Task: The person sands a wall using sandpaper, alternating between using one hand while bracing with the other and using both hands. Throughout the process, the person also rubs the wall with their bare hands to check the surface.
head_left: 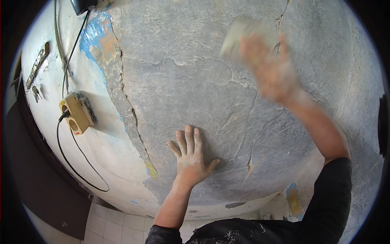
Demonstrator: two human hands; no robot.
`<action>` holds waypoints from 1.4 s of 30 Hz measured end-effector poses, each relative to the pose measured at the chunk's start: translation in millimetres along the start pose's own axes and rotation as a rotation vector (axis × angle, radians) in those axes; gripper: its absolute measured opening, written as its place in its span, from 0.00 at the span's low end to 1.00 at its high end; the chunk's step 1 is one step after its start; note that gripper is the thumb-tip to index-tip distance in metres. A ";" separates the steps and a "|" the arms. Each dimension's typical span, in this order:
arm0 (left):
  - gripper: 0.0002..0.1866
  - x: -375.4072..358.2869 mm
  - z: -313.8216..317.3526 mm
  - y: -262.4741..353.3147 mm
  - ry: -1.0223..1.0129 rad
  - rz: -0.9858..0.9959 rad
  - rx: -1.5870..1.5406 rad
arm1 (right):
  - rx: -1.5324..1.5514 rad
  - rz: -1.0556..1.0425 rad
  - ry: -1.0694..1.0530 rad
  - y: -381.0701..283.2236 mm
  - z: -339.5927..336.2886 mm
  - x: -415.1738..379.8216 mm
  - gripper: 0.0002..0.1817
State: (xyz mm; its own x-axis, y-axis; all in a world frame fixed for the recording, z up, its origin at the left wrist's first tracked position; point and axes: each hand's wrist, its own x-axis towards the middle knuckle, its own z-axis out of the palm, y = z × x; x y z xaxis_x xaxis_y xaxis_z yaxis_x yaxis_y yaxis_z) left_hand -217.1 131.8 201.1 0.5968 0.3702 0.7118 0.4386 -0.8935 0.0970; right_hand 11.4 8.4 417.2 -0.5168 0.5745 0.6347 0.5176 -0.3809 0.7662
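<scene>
A rough grey plastered wall (pixel 178 93) with several cracks fills the middle of the head view. My left hand (pixel 191 162) lies flat against its lower part, fingers spread and holding nothing. Higher up on the right, my right hand (pixel 273 73) is smeared by motion. Beneath its fingers is a pale, flat rectangular pad (pixel 235 35), held at the wall surface; blur hides its exact kind. One long crack (pixel 129 103) runs down to the left of my left hand.
At left, a plug is in a yellowish socket box (pixel 75 114), with a black cable (pixel 64 152) looping below. Keys (pixel 36 93) hang near a metal strip (pixel 37 65). Blue paint (pixel 95 34) peels at upper left. White tiles (pixel 115 225) show at the bottom.
</scene>
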 end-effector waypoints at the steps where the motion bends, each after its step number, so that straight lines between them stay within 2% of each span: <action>1: 0.66 -0.4 -0.6 -1.0 -0.011 0.004 0.005 | 0.244 -0.049 -0.027 -28.8 11.2 -10.9 0.35; 3: 0.66 -2.9 0.7 -5.1 0.005 0.027 0.005 | 0.817 -0.431 -0.393 -62.3 -8.3 -20.3 0.34; 4: 0.66 -2.9 1.8 -7.3 0.015 0.054 0.004 | 0.810 -0.436 -0.387 -60.2 -10.1 -11.9 0.34; 6: 0.66 -2.7 3.2 -10.0 0.017 0.058 0.005 | 0.574 -0.325 -0.286 -46.0 -17.8 4.9 0.35; 7: 0.66 -4.0 3.8 -10.1 0.008 0.060 0.000 | 0.307 -0.212 -0.205 -29.3 -22.8 19.3 0.37; 9: 0.65 -3.5 2.9 -10.0 0.001 0.063 -0.012 | 0.052 -0.040 0.211 10.9 3.5 33.2 0.39; 10: 0.65 -3.7 2.6 -10.0 0.002 0.061 -0.019 | 0.056 -0.042 0.205 5.5 2.2 32.4 0.39; 12: 0.65 -4.6 2.9 -10.9 -0.006 0.065 -0.017 | 0.019 -0.013 -0.027 -17.0 -3.6 29.0 0.37; 13: 0.65 -4.9 2.9 -12.0 -0.009 0.072 -0.010 | 0.372 -0.143 0.102 -41.2 -7.5 17.9 0.37; 15: 0.65 -8.1 5.6 -14.2 0.011 0.061 -0.021 | 0.642 -0.524 -0.245 -73.9 -15.9 -3.3 0.36; 16: 0.65 -8.2 6.8 -14.8 0.028 0.055 -0.033 | 0.637 -0.529 -0.241 -71.2 -14.1 -1.6 0.36; 18: 0.65 -7.1 5.8 -14.0 0.014 0.037 -0.019 | 0.469 -0.344 -0.143 -62.8 -13.0 5.5 0.33; 19: 0.65 -7.4 5.1 -12.8 -0.008 0.022 -0.007 | 0.238 -0.220 -0.169 -42.1 -17.1 13.6 0.31; 21: 0.65 -5.3 3.4 -10.3 -0.002 0.022 -0.004 | 0.090 -0.023 0.174 -1.3 -2.8 25.1 0.33; 24: 0.65 -3.9 2.8 -6.3 0.013 0.012 0.002 | 0.147 -0.014 0.124 -15.2 -1.1 9.0 0.31; 26: 0.65 -2.0 3.2 -5.8 0.020 0.011 0.011 | 0.528 -0.221 -0.117 -63.9 -15.4 -18.0 0.29; 28: 0.66 -1.3 5.2 -4.7 0.034 0.011 0.044 | 0.610 -0.749 -0.545 -82.1 -22.3 -43.5 0.30; 29: 0.66 -0.1 5.5 -3.8 0.035 0.019 0.045 | 0.606 -0.742 -0.546 -74.5 -19.0 -47.3 0.30; 31: 0.68 1.8 4.8 0.7 0.053 0.009 0.052 | 0.715 -0.330 -0.241 -47.5 -8.6 -53.9 0.30; 33: 0.68 5.0 5.8 9.5 0.074 0.007 0.030 | 0.195 -0.219 -0.006 3.9 -9.1 -52.8 0.31; 34: 0.69 6.7 6.7 14.0 0.101 -0.011 0.011 | 0.191 -0.215 -0.012 8.0 -7.4 -61.6 0.31; 36: 0.70 10.7 8.6 25.0 0.110 -0.016 -0.003 | 0.187 0.048 0.132 9.2 2.8 -80.6 0.32; 37: 0.70 13.1 9.5 31.9 0.104 -0.024 -0.011 | 0.254 -0.058 -0.022 -7.9 6.8 -101.0 0.33; 39: 0.70 17.7 15.9 44.9 0.100 -0.022 -0.024 | -0.106 -0.670 -0.291 -24.3 4.7 -143.8 0.31; 40: 0.69 19.8 20.1 51.8 0.103 0.000 -0.019 | -0.115 -0.666 -0.297 -17.0 10.4 -151.6 0.31; 42: 0.69 27.2 27.3 66.6 0.100 0.036 -0.015 | 0.526 -0.454 -0.137 0.2 16.7 -157.3 0.31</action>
State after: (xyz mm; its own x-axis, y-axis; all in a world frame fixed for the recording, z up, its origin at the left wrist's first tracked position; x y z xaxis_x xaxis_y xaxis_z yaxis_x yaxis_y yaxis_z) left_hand -153.3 89.2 208.0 0.5414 0.3111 0.7811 0.4078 -0.9096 0.0797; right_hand 104.2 -69.9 315.8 -0.6873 0.6926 0.2189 0.5494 0.2986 0.7804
